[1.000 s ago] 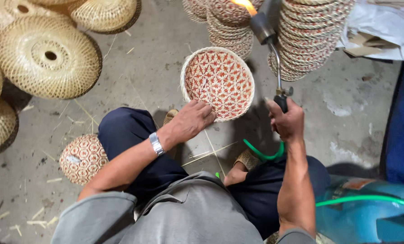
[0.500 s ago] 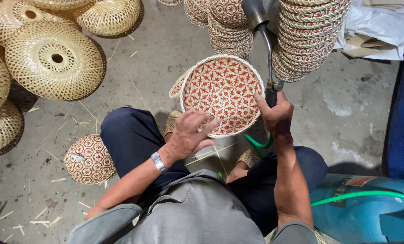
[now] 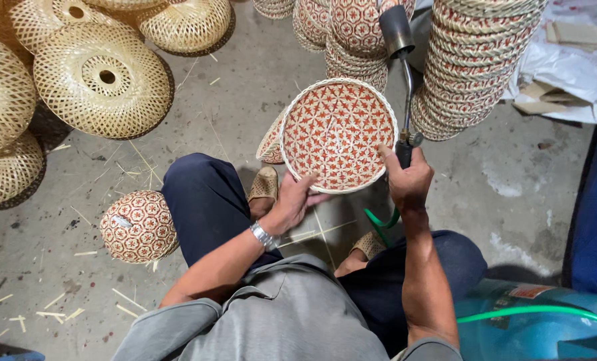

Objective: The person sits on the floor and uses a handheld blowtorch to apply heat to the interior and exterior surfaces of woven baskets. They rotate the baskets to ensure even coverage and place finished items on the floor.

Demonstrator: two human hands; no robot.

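My left hand (image 3: 291,204), with a metal watch on its wrist, grips the lower rim of a round woven basket (image 3: 337,134) with a red star pattern, tilted so its inside faces me. My right hand (image 3: 408,180) is closed around the handle of a gas torch (image 3: 400,47), whose dark nozzle points up, away from the basket; no flame shows. A green hose (image 3: 382,220) runs from the torch down past my knee. A second patterned basket (image 3: 271,144) lies partly hidden behind the held one.
Tall stacks of red-patterned baskets (image 3: 479,60) stand ahead. Pale domed bamboo baskets (image 3: 104,80) pile at the upper left. One patterned basket (image 3: 138,227) lies upside down by my left leg. A blue gas cylinder (image 3: 532,327) stands at the lower right. Bamboo slivers litter the concrete floor.
The torch flame seen a second ago is gone. The basket has come closer and turned in my left hand, which shifted from its lower left edge to its bottom rim.
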